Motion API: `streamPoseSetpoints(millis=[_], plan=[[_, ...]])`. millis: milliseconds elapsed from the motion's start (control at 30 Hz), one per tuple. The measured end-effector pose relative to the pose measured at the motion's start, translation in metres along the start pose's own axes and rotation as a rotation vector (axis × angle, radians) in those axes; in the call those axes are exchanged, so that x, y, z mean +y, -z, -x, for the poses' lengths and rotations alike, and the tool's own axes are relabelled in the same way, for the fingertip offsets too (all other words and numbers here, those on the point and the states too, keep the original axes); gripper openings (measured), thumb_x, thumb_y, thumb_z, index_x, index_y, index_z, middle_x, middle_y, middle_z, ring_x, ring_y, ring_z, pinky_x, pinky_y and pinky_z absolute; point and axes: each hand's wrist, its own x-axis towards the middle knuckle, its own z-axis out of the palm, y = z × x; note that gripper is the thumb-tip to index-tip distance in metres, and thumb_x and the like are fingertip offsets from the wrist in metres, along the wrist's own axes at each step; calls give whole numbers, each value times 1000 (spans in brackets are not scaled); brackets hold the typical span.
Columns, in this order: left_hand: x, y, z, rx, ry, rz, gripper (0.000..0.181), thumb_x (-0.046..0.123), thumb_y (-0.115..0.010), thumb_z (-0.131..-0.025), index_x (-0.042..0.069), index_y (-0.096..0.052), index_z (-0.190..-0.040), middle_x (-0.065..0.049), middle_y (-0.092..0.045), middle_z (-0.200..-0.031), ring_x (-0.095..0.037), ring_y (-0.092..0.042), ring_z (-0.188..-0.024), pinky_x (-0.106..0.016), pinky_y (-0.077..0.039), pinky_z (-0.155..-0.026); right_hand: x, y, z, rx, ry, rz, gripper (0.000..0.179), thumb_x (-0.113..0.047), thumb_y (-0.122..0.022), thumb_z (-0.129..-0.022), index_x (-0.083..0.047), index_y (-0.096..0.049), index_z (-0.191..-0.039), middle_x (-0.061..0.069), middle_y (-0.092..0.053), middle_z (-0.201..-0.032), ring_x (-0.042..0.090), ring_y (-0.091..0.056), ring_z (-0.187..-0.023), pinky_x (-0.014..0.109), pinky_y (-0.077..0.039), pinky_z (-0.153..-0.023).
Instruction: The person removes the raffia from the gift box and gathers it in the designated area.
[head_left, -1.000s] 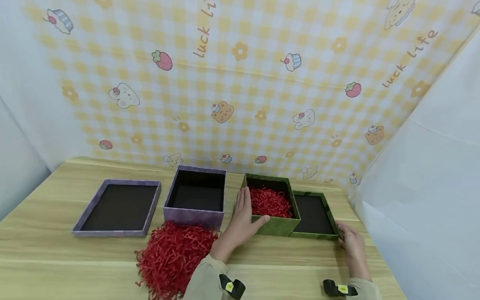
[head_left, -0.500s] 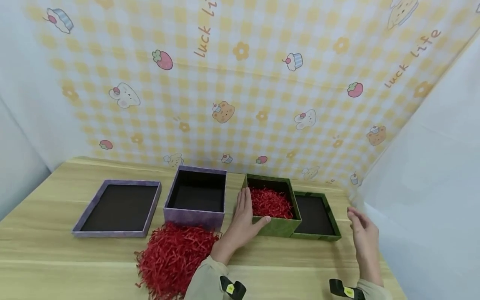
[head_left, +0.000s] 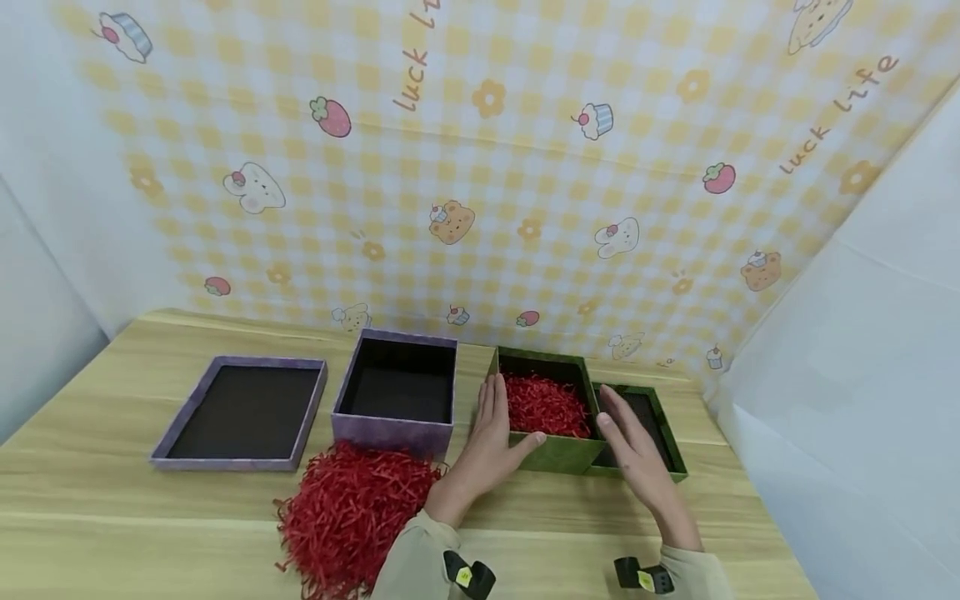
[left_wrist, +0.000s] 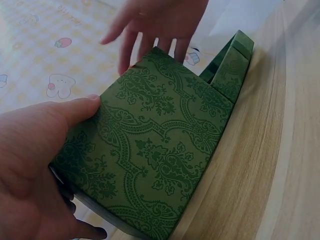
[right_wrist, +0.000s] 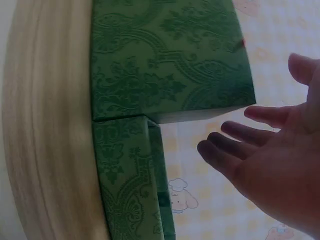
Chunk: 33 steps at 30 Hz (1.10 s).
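Observation:
A green patterned box (head_left: pixel 558 455), partly filled with red shredded paper (head_left: pixel 546 406), stands at the right of the middle. My left hand (head_left: pixel 489 452) rests against its front left corner, fingers straight along the left side and thumb stretched across the front. In the left wrist view that thumb lies by the top edge of the patterned front (left_wrist: pixel 150 135). My right hand (head_left: pixel 637 457) is at the box's right side, above the green lid (head_left: pixel 672 435), with fingers extended and holding nothing. From the right wrist view, its fingertips (right_wrist: pixel 207 150) are apart from the box wall (right_wrist: pixel 170 60).
A purple box (head_left: pixel 393 431), dark inside, stands left of the green one. Farther left lies a purple lid (head_left: pixel 225 463), inside facing up. A loose heap of red shredded paper (head_left: pixel 352 521) sits before the purple box. A printed cloth (head_left: pixel 450 167) hangs behind the table (head_left: pixel 165 533).
My right hand left the green lid's right edge, lifted away to the right, then swung left to the green box's right side. My left hand stays on the box.

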Motion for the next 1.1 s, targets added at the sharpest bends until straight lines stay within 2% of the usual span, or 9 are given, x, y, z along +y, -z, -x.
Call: streamPoseSetpoints(millis=[167,333,567,767,967,1100], plan=[[0,0,0,7,-16,-2,96,44,-58,-90,5,9,-148,-15,13,-153,-26,16,-137,-51,-9,-108,2,-14,0,-75,-34,31,61,-31,-36,-102,-11,-6,-151,18,-5,-153,39,-8,-137,60,-17,-103],[0,0,-1,-3,-29,-10,95,41,-58,-90,4,9,-148,-16,13,-153,-26,16,-137,-52,-10,-108,5,-20,0,-100,-69,51,66,-36,-35,-101,-16,4,-150,15,1,-154,38,-3,-138,61,-13,-103],[0,1,-1,-21,4,-30,97,42,-58,-90,8,12,-147,-14,15,-153,-28,14,-138,-52,-10,-108,8,-20,-2,-134,-93,70,81,-42,-48,-96,-20,9,-149,14,6,-154,36,0,-138,62,-14,-103],[-1,1,0,-18,-1,-22,96,42,-57,-90,7,11,-148,-14,14,-153,-27,15,-138,-53,-9,-108,10,-19,-2,-164,-110,36,87,-41,-53,-94,-24,12,-148,11,11,-154,35,4,-138,63,-15,-101],[0,2,0,-17,3,-13,96,42,-57,-90,6,10,-148,-9,17,-152,-26,16,-138,-52,-8,-108,11,-19,-2,-154,-113,47,92,-43,-58,-90,-27,12,-148,10,9,-154,36,2,-138,65,-17,-100],[1,2,-1,-16,0,-13,96,42,-58,-90,6,10,-148,-10,17,-152,-28,15,-138,-52,-8,-108,12,-19,-3,-145,-121,45,93,-43,-59,-90,-26,12,-148,12,8,-154,36,1,-138,63,-17,-101]])
